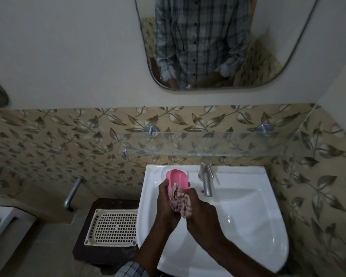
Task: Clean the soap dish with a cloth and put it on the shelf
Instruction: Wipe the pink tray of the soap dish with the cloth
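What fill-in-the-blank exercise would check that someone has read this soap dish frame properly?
1. The left hand holds a soap dish whose colour is ____.
2. The right hand presses a patterned ____ into the dish.
3. Both hands work over the white ____, in front of the tap.
4. The shelf above the tap is made of clear ____.

Missing words: pink; cloth; sink; glass.
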